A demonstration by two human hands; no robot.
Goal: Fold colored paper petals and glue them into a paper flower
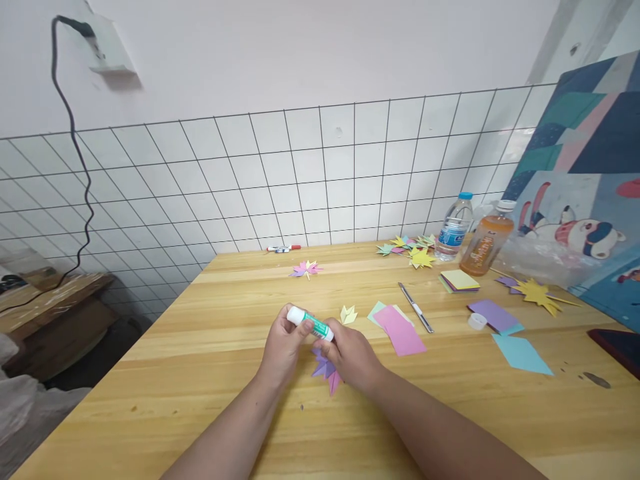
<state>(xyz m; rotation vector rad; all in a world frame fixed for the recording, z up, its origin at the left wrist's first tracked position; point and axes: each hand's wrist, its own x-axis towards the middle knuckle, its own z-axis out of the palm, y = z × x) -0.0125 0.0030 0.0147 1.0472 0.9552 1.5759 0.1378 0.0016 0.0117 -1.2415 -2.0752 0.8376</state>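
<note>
A white and green glue stick [316,325] is held tilted above the table between my two hands. My left hand [280,343] is closed around its upper left end, thumb along the barrel. The fingers of my right hand [356,355] pinch its lower right end. Just below the hands lies a folded paper piece [324,367] in purple and pink, partly covered by my right hand. Beyond that hand sits a small pale yellow folded paper [349,315]. Pink paper [400,330] overlaps green and yellow sheets to the right.
A pen-like tool [416,308] lies right of the pink paper. Farther right are a white cap [477,321], purple sheets [493,315] and a blue sheet [523,353]. A water bottle [454,230] and an orange drink bottle [487,241] stand near several paper stars [421,257].
</note>
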